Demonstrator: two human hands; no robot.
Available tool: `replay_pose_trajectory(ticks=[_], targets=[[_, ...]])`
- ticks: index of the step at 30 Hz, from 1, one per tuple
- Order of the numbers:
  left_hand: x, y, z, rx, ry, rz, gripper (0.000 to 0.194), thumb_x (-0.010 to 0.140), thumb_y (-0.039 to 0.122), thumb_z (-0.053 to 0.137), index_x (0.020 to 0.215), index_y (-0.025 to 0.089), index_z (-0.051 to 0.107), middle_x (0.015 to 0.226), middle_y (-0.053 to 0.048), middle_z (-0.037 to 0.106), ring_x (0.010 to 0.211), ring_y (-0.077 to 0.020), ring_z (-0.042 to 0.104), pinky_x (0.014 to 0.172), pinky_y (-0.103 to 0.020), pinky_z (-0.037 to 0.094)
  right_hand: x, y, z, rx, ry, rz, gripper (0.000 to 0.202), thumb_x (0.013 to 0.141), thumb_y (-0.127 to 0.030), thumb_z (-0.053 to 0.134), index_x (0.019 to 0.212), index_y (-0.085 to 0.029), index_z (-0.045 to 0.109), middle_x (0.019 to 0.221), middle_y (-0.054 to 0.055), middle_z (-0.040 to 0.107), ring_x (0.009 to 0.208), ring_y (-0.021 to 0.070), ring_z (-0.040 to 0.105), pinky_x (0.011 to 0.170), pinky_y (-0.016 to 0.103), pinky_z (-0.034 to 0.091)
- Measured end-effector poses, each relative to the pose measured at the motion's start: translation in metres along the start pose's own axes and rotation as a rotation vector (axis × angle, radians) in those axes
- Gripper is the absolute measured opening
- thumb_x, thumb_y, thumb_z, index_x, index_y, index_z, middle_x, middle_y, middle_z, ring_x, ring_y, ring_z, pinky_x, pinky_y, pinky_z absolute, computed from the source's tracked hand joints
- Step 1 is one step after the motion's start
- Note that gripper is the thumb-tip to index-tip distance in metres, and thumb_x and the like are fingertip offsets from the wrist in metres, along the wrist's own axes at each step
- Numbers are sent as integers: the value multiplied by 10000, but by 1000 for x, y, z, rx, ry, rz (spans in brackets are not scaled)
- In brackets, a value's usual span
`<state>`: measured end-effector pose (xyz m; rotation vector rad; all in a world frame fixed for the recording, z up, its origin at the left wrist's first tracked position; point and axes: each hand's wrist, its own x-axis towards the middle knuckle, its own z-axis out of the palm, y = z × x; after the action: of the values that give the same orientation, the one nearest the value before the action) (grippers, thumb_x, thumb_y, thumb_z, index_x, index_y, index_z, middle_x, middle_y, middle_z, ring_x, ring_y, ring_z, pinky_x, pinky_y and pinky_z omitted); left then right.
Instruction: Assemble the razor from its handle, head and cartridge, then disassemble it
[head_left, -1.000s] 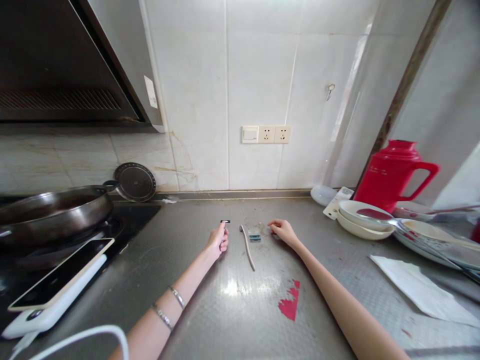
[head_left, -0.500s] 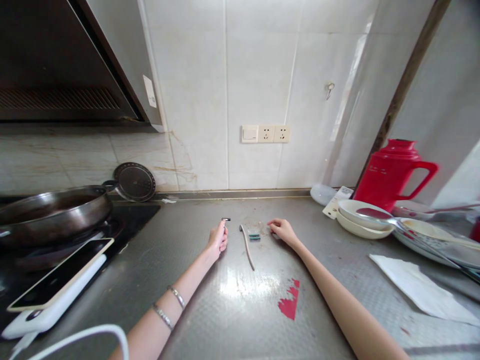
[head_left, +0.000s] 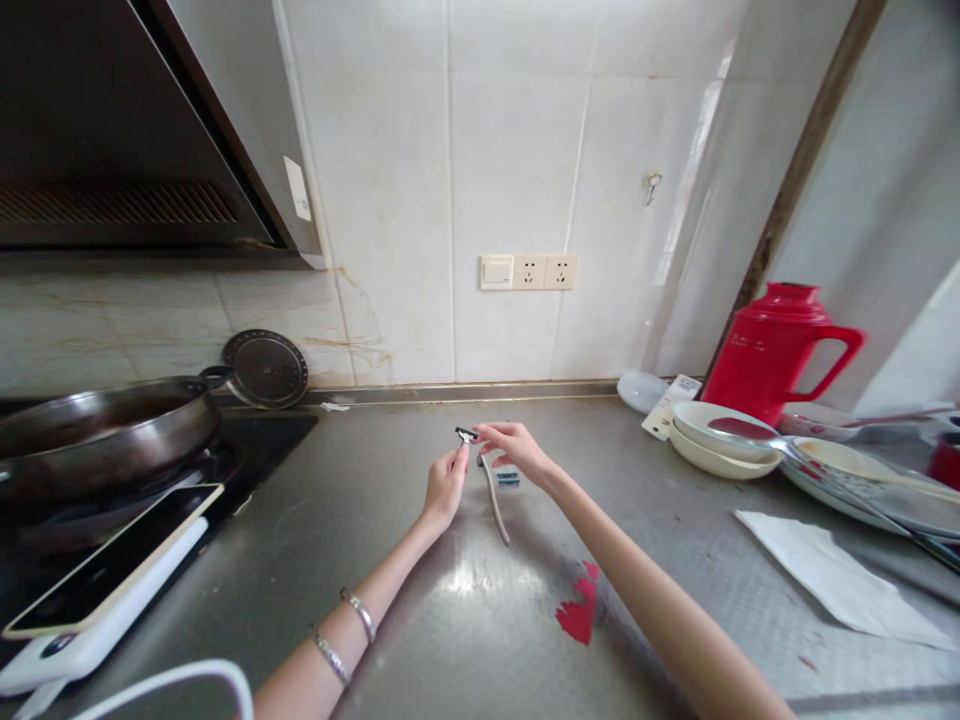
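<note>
My left hand [head_left: 445,490] is closed around what looks like a small razor [head_left: 466,435], its black crosswise head sticking up above the fingers. Its handle is hidden in the fist. From the right, my right hand [head_left: 517,450] reaches over with fingers stretched and apart, the fingertips at the head's right end; I cannot tell whether they touch it. Below that hand lies a thin, pale curved stick [head_left: 494,505] with a dark end, perhaps a second razor. Beside it are small teal-and-dark pieces [head_left: 508,480], resembling blade cartridges.
A torn red scrap [head_left: 577,612] lies nearer on the steel counter [head_left: 420,640]. Left are a pan [head_left: 105,435], a phone [head_left: 112,560] and a white cable [head_left: 187,668]. Right stand bowls [head_left: 720,460], a red thermos [head_left: 772,350] and a white paper sheet [head_left: 832,575].
My right hand has moved left from the counter to the razor head. My left hand has shifted slightly right with the razor, whose head is now tilted.
</note>
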<state>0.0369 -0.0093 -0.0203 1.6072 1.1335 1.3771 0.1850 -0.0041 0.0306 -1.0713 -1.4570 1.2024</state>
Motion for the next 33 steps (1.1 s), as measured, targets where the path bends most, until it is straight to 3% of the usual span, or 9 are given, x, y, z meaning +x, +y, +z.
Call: replay_pose_trajectory(ticks=[10,19,33], targets=[[0,-1,0,32,-8,22,424,812,521,378,572,174,418,478,51,352,455,-83,331,456,-203,238,1,9,3,129,-5,16,312,689,-392,638,875,-148,696,882,96,681,743,135,596,506,176,436],[-3,4,-1,29,42,34,424,814,526,374,576,179,427,479,49,349,464,-92,332,463,-209,239,2,10,12,134,80,-15,333,670,-416,646,848,-139,698,853,97,686,733,138,592,491,178,439],[-3,4,2,-7,26,27,421,819,521,354,559,191,386,451,55,331,439,-93,320,459,-218,241,-1,8,21,54,179,-169,364,664,-451,620,808,-130,713,760,82,679,730,172,603,500,222,476]])
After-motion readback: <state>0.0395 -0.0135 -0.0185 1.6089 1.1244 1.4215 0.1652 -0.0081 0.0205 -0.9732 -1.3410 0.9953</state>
